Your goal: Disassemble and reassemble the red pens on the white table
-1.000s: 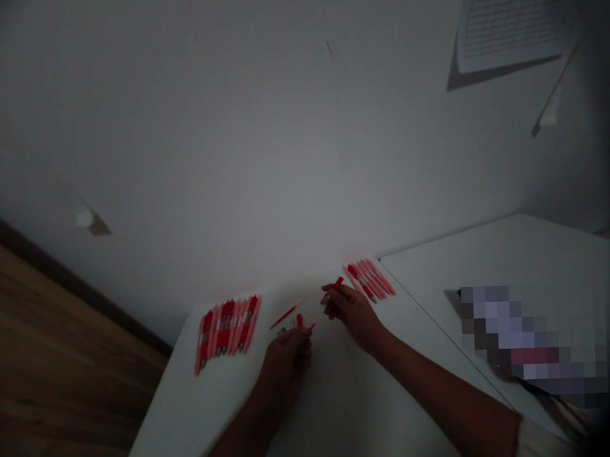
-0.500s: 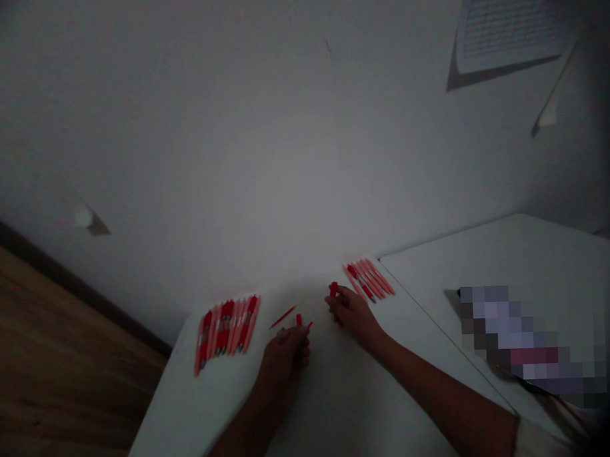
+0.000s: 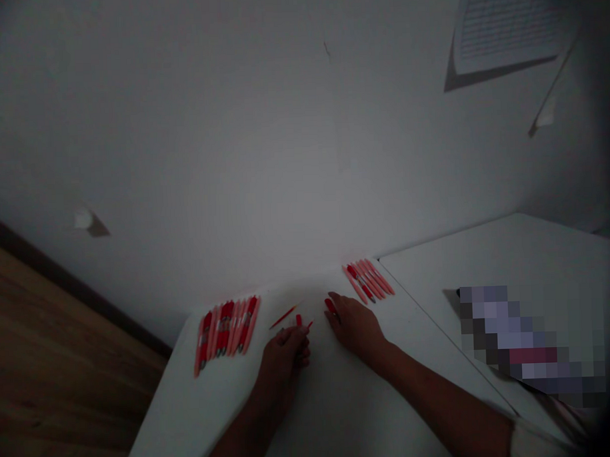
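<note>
My left hand (image 3: 285, 349) is closed round pen parts; a short red piece (image 3: 299, 320) and a thin red-and-pale tip (image 3: 311, 323) stick out past its fingers. The rest of what it holds is hidden by the fingers. Between the thumb and fingers of my right hand (image 3: 353, 320) is a short red pen part (image 3: 330, 306), low over the white table or touching it; I cannot tell which. A thin red pen refill (image 3: 283, 316) with a yellowish end lies just beyond my left hand.
On the left, several red and pink pens (image 3: 226, 328) lie in a row. A smaller row of pink pens (image 3: 374, 279), one dark red among them, lies near the wall. A blurred-out object (image 3: 519, 341) rests on the right of the table (image 3: 371, 399), past a seam.
My right hand has lowered toward the table and turned, and the red part in it now tilts instead of standing upright. My left hand has stayed put.
</note>
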A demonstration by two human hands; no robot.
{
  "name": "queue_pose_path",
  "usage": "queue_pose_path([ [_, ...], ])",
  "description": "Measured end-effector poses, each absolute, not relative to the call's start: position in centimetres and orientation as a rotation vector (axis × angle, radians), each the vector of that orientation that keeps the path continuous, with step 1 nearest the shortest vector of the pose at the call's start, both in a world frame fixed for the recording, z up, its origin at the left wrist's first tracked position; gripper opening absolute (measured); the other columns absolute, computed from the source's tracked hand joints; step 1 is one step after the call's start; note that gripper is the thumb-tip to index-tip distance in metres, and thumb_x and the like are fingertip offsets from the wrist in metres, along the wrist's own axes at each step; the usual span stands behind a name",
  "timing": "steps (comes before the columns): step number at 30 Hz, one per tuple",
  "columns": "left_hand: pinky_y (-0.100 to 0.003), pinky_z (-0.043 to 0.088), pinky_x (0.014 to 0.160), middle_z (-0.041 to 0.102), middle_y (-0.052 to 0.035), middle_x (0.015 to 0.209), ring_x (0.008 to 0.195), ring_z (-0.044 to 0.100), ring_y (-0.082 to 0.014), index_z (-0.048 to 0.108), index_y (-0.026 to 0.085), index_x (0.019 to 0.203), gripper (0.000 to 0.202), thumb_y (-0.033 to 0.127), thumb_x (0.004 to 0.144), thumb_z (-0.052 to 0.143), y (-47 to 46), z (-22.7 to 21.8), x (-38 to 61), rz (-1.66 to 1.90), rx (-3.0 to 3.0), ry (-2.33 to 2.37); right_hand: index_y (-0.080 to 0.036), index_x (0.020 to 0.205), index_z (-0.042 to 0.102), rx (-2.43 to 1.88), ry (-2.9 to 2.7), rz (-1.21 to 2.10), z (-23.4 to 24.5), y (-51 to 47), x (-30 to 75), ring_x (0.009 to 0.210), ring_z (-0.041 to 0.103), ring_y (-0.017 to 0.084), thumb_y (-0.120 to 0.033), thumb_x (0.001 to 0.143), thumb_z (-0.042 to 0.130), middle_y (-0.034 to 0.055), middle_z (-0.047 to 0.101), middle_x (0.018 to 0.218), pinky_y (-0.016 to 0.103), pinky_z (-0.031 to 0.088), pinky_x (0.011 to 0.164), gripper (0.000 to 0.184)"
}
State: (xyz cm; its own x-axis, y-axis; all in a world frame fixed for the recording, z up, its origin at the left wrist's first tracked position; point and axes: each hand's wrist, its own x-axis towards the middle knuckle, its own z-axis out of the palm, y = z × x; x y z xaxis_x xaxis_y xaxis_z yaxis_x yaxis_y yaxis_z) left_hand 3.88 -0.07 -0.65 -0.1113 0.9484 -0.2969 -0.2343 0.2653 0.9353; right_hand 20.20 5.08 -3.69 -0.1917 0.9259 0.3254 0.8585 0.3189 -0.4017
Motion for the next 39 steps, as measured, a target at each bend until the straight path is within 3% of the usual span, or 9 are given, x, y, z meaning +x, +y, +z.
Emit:
queue_pose_path([
  [5, -0.016, 0.037, 0.044, 0.053, 0.0029, 0.060, 0.049, 0.048, -0.0056, 0.062, 0.012, 0.073, 0.028, 0.036, 0.067, 0.075, 0.0, -0.9, 3.7, 1.182, 0.833, 1.275, -0.014, 0.123, 0.053, -1.426, -1.937, 0.043, -3.5, 5.0, 20.2, 0.091, 0.060, 0.023, -0.034, 0.096, 0.038, 0.0130, 0.064, 0.098, 0.033, 0.048, 0.076, 0.037],
  [11, -0.019, 0.041, 0.046, 0.054, 0.0021, 0.061, 0.051, 0.050, -0.0081, 0.064, 0.013, 0.073, 0.029, 0.040, 0.069, 0.072, 0.0, -1.0, 3.4, 1.160, 0.996, 1.325, -0.019, 0.124, 0.055, -0.835, -2.078, 0.044, -2.4, 4.1, 20.1, 0.091, 0.058, 0.019, -0.028, 0.095, 0.044, 0.0098, 0.064, 0.100, 0.033, 0.046, 0.083, 0.031],
  [17, -0.022, 0.046, 0.048, 0.057, 0.0012, 0.063, 0.053, 0.054, -0.0108, 0.068, 0.014, 0.079, 0.032, 0.044, 0.068, 0.071, 0.0, -0.5, 3.3, 1.132, 1.078, 1.389, -0.021, 0.106, 0.064, -0.600, -2.152, 0.054, -2.9, 4.5, 20.0, 0.082, 0.059, 0.015, -0.021, 0.096, 0.044, 0.0055, 0.067, 0.091, 0.029, 0.046, 0.079, 0.022],
  [24, -0.027, 0.051, 0.052, 0.067, -0.0044, 0.078, 0.070, 0.062, -0.0199, 0.070, 0.019, 0.087, 0.030, 0.045, 0.071, 0.067, -0.3, 0.2, 2.7, 1.213, 1.332, 1.628, -0.019, 0.096, 0.070, -0.907, -1.943, 0.067, -3.3, 5.6, 20.4, 0.080, 0.056, 0.017, -0.024, 0.093, 0.051, 0.0080, 0.064, 0.089, 0.028, 0.046, 0.069, 0.020],
  [28, -0.030, 0.050, 0.066, 0.068, -0.0040, 0.082, 0.071, 0.062, -0.0195, 0.072, 0.025, 0.083, 0.016, 0.036, 0.074, 0.066, -0.6, 0.1, 2.5, 1.244, 1.781, 1.749, -0.020, 0.105, 0.068, -0.986, -2.076, 0.065, -3.3, 5.0, 20.2, 0.084, 0.055, 0.018, -0.020, 0.091, 0.053, 0.0075, 0.064, 0.089, 0.031, 0.044, 0.077, 0.021],
  [33, -0.033, 0.047, 0.076, 0.067, -0.0059, 0.087, 0.080, 0.062, -0.0214, 0.070, 0.025, 0.090, 0.018, 0.030, 0.085, 0.054, -0.6, -1.0, 2.5, 0.987, 2.181, 1.767, -0.021, 0.103, 0.069, -1.073, -2.199, 0.043, -3.2, 4.5, 19.8, 0.091, 0.054, 0.021, -0.019, 0.090, 0.053, 0.0076, 0.065, 0.091, 0.034, 0.043, 0.082, 0.021],
  [39, -0.035, 0.046, 0.080, 0.065, -0.0085, 0.090, 0.085, 0.061, -0.0224, 0.068, 0.021, 0.092, 0.023, 0.026, 0.090, 0.046, -0.4, -1.9, 2.7, 0.746, 2.381, 1.745, -0.019, 0.100, 0.069, -1.123, -2.258, 0.030, -3.6, 4.8, 19.8, 0.096, 0.054, 0.023, -0.025, 0.083, 0.066, 0.0075, 0.067, 0.094, 0.035, 0.042, 0.087, 0.019],
])
